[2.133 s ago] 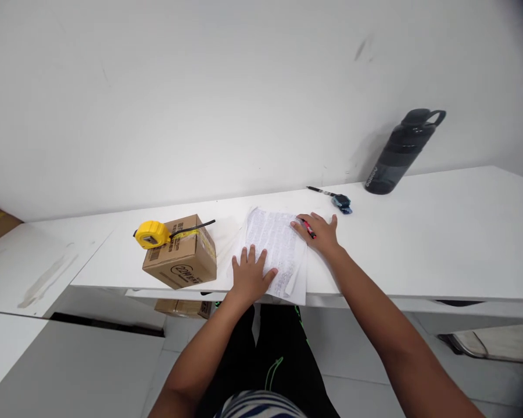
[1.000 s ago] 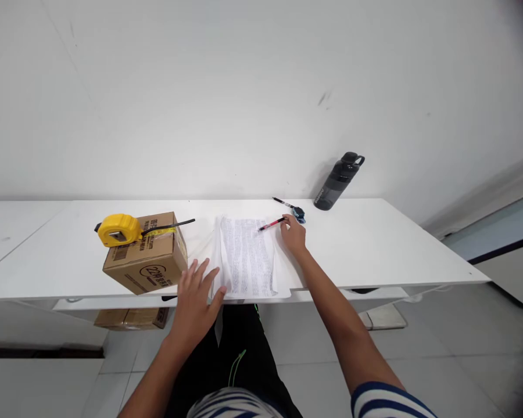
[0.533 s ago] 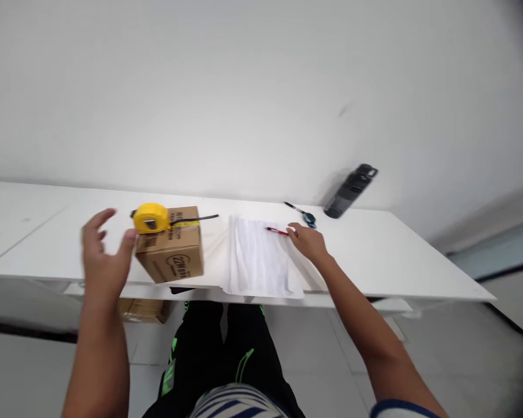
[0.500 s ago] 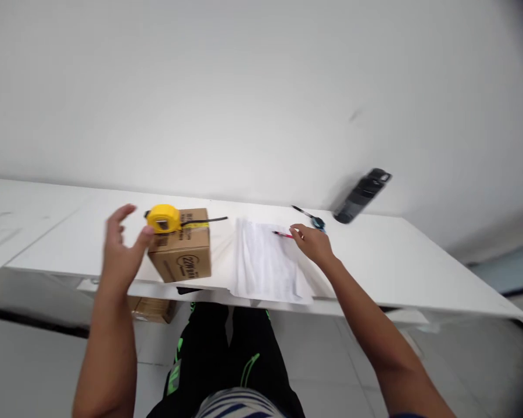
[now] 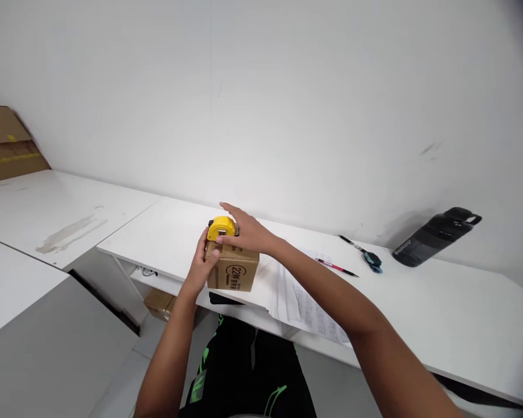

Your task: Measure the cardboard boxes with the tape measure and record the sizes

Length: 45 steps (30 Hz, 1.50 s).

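Observation:
A small cardboard box stands near the front edge of the white table, with a yellow tape measure on top of it. My left hand presses against the box's left side, fingers curled on it. My right hand reaches across and lies over the tape measure, thumb at its near side, index finger stretched out above it. Printed paper sheets lie to the right of the box, overhanging the table edge under my right forearm.
A red pen, a black pen and a small blue object lie behind the sheets. A dark bottle stands by the wall at right. Another white table and stacked cartons are at left. A carton sits under the table.
My right hand left the red pen on the table and moved left onto the tape measure. My left hand came in against the box's side. The view has swung left.

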Tool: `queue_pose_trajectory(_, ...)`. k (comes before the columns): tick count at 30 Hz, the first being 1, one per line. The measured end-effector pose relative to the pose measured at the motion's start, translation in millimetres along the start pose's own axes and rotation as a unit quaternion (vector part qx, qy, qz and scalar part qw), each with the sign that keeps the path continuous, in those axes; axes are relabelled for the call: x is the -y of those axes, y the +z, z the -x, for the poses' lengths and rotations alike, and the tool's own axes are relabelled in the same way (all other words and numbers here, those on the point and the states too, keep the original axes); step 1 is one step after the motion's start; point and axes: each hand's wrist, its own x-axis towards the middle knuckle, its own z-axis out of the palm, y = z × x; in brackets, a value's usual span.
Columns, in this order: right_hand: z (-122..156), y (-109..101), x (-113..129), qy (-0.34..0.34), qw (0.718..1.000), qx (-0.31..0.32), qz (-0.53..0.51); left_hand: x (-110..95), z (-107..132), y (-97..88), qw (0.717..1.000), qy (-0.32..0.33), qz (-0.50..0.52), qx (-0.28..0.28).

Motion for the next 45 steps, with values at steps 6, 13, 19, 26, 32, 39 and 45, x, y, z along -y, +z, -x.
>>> queue_pose_trajectory(6,-11.5,14.6,-2.5,0.000,0.998,0.045,0.040,6.0,11.4,9.4,0.998,-0.038,-0.015,-0.041)
queue_pose_trajectory(13,-4.2,4.1,-7.1,-0.045,0.994,0.073,0.072,4.0,13.0,14.2,0.997,-0.048,-0.010,-0.061)
queue_pose_trajectory(19,3.5,-0.5,-8.5,-0.033,0.995,0.058,0.069,7.3,13.3,14.6,0.997,-0.030,-0.022,-0.063)
queue_pose_trajectory(26,2.3,-0.6,-10.2,-0.040,0.995,0.059,0.075,6.6,13.6,14.9,0.997,-0.031,-0.015,-0.068)
queue_pose_trajectory(32,32.2,-35.0,-28.7,-0.003,0.996,0.064,0.061,6.7,15.1,16.6,0.998,-0.028,-0.004,-0.064)
queue_pose_trajectory(39,84.5,-56.5,-51.6,0.067,0.995,0.038,0.065,11.6,12.7,16.3,0.997,-0.012,-0.027,-0.073)
queue_pose_trajectory(45,79.8,-52.6,-48.2,0.062,0.995,0.013,0.076,11.9,12.6,15.6,0.997,-0.019,-0.007,-0.071)
